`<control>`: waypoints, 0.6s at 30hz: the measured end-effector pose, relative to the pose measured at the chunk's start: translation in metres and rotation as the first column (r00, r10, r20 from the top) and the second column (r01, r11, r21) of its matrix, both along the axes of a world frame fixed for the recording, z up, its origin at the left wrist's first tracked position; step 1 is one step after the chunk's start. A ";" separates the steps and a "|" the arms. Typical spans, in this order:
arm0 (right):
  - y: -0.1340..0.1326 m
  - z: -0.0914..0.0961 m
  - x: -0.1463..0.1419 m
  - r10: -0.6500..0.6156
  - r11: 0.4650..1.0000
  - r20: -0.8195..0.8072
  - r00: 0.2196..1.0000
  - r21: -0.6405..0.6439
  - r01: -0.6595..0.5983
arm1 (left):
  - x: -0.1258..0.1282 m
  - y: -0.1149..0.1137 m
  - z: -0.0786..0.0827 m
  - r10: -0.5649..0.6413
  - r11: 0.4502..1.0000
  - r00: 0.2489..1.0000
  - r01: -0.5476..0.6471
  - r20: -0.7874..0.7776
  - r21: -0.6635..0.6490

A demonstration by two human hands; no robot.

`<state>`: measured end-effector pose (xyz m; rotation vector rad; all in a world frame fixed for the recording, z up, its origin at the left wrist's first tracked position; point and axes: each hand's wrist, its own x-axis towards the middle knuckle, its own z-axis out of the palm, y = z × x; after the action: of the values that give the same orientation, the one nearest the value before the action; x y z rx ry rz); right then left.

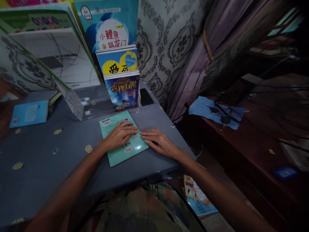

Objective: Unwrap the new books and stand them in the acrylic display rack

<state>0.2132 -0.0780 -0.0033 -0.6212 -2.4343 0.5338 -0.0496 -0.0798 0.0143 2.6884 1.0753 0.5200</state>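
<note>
A thin green book (pixel 118 156) lies closed on the grey tablecloth, turned at a slight angle, with a barcode at its far left corner. My left hand (pixel 120 134) rests flat across its cover, fingers stretched out to the right. At the book's right edge lies my right hand (pixel 158 141), its fingers extended and the tips touching the edge. Neither hand grips anything. Part of the cover is hidden under my left hand.
Behind the book, a clear acrylic stand (pixel 83 108) holds several upright books, with a blue book (pixel 124 90) in front. A dark phone (pixel 146 96) lies beside it. Another blue book (pixel 30 113) is at left. More books (pixel 200 199) sit below the table's right edge.
</note>
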 end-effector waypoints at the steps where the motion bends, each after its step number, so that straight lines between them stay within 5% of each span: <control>1: -0.003 0.000 0.003 0.000 1.000 -0.004 1.000 0.000 0.000 | 0.001 -0.002 -0.001 -0.018 1.000 1.000 0.018 0.009 -0.008; 18: -0.029 -0.001 0.016 0.003 1.000 0.028 1.000 -0.011 -0.003 | 0.009 -0.025 -0.008 -0.083 0.996 0.996 0.083 0.008 0.008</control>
<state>0.2293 -0.1072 -0.0046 -0.6340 -2.4605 0.5432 -0.0408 -0.1047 0.0065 2.7212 0.9560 0.5208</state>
